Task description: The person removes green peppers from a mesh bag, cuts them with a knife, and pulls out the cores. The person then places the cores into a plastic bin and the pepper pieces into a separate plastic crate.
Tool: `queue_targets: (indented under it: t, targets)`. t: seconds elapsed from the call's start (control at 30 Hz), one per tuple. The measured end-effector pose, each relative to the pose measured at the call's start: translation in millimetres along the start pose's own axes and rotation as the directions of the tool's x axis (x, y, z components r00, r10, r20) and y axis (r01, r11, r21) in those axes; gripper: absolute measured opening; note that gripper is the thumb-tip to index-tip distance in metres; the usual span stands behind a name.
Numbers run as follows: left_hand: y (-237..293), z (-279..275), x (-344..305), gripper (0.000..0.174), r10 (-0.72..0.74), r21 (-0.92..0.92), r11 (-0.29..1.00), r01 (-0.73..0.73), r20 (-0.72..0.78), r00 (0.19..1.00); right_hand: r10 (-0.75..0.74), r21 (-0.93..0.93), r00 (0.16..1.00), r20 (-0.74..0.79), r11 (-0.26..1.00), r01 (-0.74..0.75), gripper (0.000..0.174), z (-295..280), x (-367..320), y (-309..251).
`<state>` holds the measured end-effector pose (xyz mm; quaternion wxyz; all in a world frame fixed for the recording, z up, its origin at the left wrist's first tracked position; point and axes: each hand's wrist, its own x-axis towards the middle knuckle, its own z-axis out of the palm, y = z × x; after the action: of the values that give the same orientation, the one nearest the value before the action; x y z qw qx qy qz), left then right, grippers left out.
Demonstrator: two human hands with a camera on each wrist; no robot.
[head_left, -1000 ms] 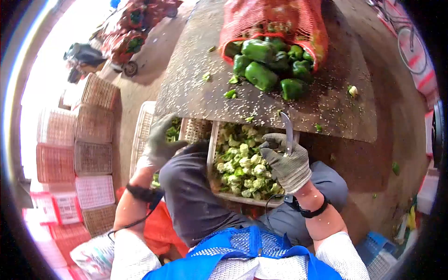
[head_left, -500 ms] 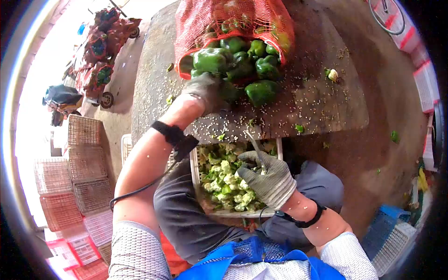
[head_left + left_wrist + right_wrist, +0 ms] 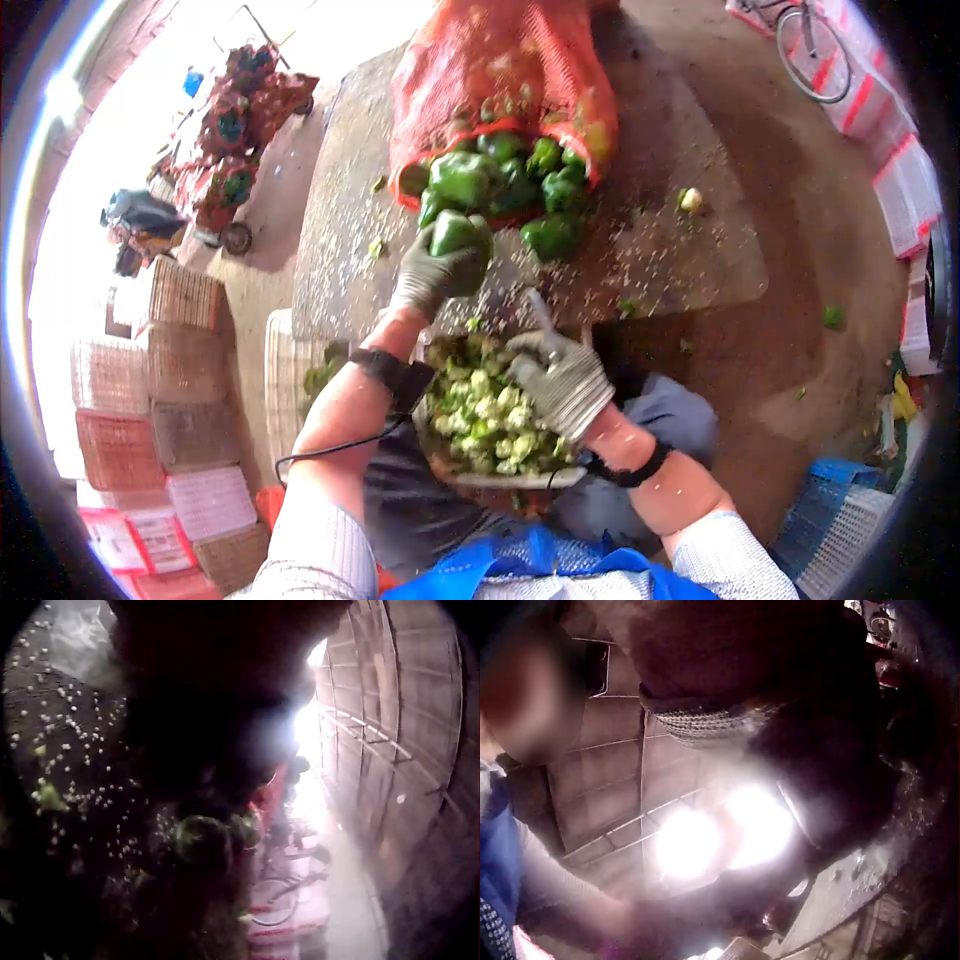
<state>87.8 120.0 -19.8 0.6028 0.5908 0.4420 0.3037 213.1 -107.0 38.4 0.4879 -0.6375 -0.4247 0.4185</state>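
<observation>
In the head view the gloved left hand [image 3: 436, 275] grips a green pepper [image 3: 461, 236] above the board's near edge. Just beyond it, more green peppers [image 3: 552, 237] spill from the mouth of a red mesh sack [image 3: 495, 70] lying on the seed-strewn board [image 3: 345, 200]. The gloved right hand [image 3: 565, 385] holds a small curved knife [image 3: 541, 312], blade pointing away from the body, over the right side of a crate [image 3: 510, 481] filled with pale green pepper cores [image 3: 490, 410]. Both wrist views are dark, and what the hands hold is hard to make out there.
A second crate [image 3: 279, 350] stands left of the knees. Stacked crates [image 3: 185, 360] line the left side, near a cart loaded with red sacks [image 3: 225, 140]. A blue crate [image 3: 825, 500] is at the lower right. One loose core [image 3: 690, 200] lies on the board.
The left hand went from beside the crate up to the pepper pile, took hold of a pepper and drew it slightly back. The right hand still holds the knife, now further left.
</observation>
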Motion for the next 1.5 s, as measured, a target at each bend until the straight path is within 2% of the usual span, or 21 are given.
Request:
queue_targets:
  t: [0.13, 0.2, 0.3, 0.43, 0.53, 0.57, 0.67, 0.7, 0.73, 0.8, 0.87, 0.9, 0.93, 1.0, 1.07, 1.13, 1.2, 1.23, 1.33, 1.47, 1.5]
  targets:
    - [29.4, -23.8, -89.9, 0.06, 0.12, -0.369, 0.927, -0.063, 0.132, 0.984, 0.18, 0.247, 0.982, 0.054, 0.95, -0.188, 0.022, 10.0, -9.0, 5.1]
    - [44.4, -13.8, -126.0, 0.073, 0.09, -0.296, 0.953, -0.067, 0.062, 0.994, 0.133, 0.231, 0.981, 0.14, 0.959, -0.163, 0.027, 18.0, -10.6, 1.8]
    - [12.7, -16.5, -137.9, 0.106, 0.365, 0.052, 0.929, -0.365, 0.023, 0.931, -0.046, 0.062, 0.981, 0.186, 0.997, 0.035, 0.025, 28.8, -7.0, -0.6]
    - [3.6, -15.1, -136.0, 0.114, 0.516, 0.273, 0.805, -0.526, 0.116, 0.849, 0.156, 0.011, 0.953, 0.259, 0.986, -0.165, 0.019, 30.9, -0.8, 9.8]
    - [-0.3, -23.6, -134.2, 0.121, 0.41, 0.304, 0.83, -0.468, 0.236, 0.881, 0.12, 0.218, 0.955, 0.272, 0.959, -0.183, 0.019, 35.1, 0.3, 2.1]
    - [2.2, -27.0, -132.0, 0.125, 0.44, 0.356, 0.777, -0.519, 0.283, 0.852, -0.036, 0.359, 0.985, 0.17, 0.933, -0.027, 0.024, 49.6, 0.3, 14.5]
    - [1.2, -28.3, -128.5, 0.135, 0.497, 0.394, 0.74, -0.546, 0.228, 0.837, -0.163, 0.232, 0.986, 0.035, 0.961, 0.151, 0.03, 60.3, 4.2, 13.9]
    - [7.2, -23.1, -129.7, 0.13, 0.486, 0.35, 0.785, -0.511, 0.163, 0.858, 0.028, 0.127, 0.987, 0.158, 0.991, -0.048, 0.034, 57.6, 10.1, 5.1]
    - [13.3, -17.9, -131.1, 0.126, 0.473, 0.299, 0.825, -0.479, 0.097, 0.876, -0.029, 0.001, 0.978, 0.206, 1.0, 0.03, 0.037, 54.5, 16.0, -4.6]
    - [32.0, -0.8, -133.1, 0.116, 0.415, 0.061, 0.909, -0.412, -0.07, 0.907, -0.097, 0.18, 0.966, 0.241, 0.982, 0.053, 0.021, 77.5, 20.2, 29.2]
    - [34.8, -1.3, -129.2, 0.11, 0.496, 0.09, 0.868, -0.489, -0.106, 0.862, -0.204, -0.465, 0.865, 0.459, 0.774, 0.43, 0.021, 94.0, 19.0, 28.4]
    - [38.5, -2.6, -127.0, 0.107, 0.521, 0.121, 0.851, -0.512, -0.063, 0.851, -0.072, -0.334, 0.921, 0.383, 0.919, 0.211, 0.025, 92.5, 15.8, 23.6]
    - [40.7, -3.3, -124.2, 0.104, 0.544, 0.148, 0.832, -0.535, -0.026, 0.839, -0.037, -0.382, 0.911, 0.411, 0.9, 0.209, 0.025, 89.8, 18.3, 17.3]
    - [44.2, 3.2, -122.9, 0.097, 0.415, 0.073, 0.909, -0.409, -0.118, 0.902, 0.048, -0.476, 0.879, 0.475, 0.854, 0.21, 0.025, 84.6, 24.8, 9.4]
    - [25.6, 1.0, -115.1, 0.083, 0.32, -0.003, 0.946, -0.325, -0.166, 0.933, -0.205, -0.383, 0.946, 0.252, 0.876, 0.292, 0.02, 105.0, 17.1, 43.1]
    - [12.4, -11.0, -107.9, 0.074, 0.172, -0.007, 0.985, -0.172, -0.035, 0.984, -0.176, -0.534, 0.917, 0.358, 0.767, 0.356, 0.02, 109.8, 16.8, 48.4]
    - [0.6, -9.9, -102.5, 0.069, -0.047, -0.343, 0.939, 0.024, -0.06, 0.997, -0.13, -0.601, 0.91, 0.393, 0.714, 0.361, 0.019, 114.6, 16.9, 50.9]
    - [-1.0, -10.2, -99.8, 0.066, -0.155, -0.497, 0.86, 0.111, -0.047, 0.987, -0.085, -0.595, 0.921, 0.38, 0.74, 0.314, 0.019, 116.6, 16.7, 51.3]
    - [21.6, -22.1, -91.1, 0.067, -0.18, -0.682, 0.731, 0.009, -0.179, 0.967, 0.086, -0.528, 0.939, 0.333, 0.842, 0.11, 0.017, 120.6, 19.2, 49.8]
    - [14.1, -63.8, -78.2, 0.068, -0.189, -0.683, 0.728, 0.06, -0.116, 0.975, 0.196, -0.296, 0.951, 0.238, 0.948, -0.121, 0.014, 107.9, 5.2, 59.2]
    - [9.2, -69.8, -75.7, 0.069, -0.195, -0.688, 0.722, 0.077, -0.095, 0.976, 0.362, -0.203, 0.899, 0.248, 0.926, -0.317, 0.014, 95.9, 8.9, 51.5]
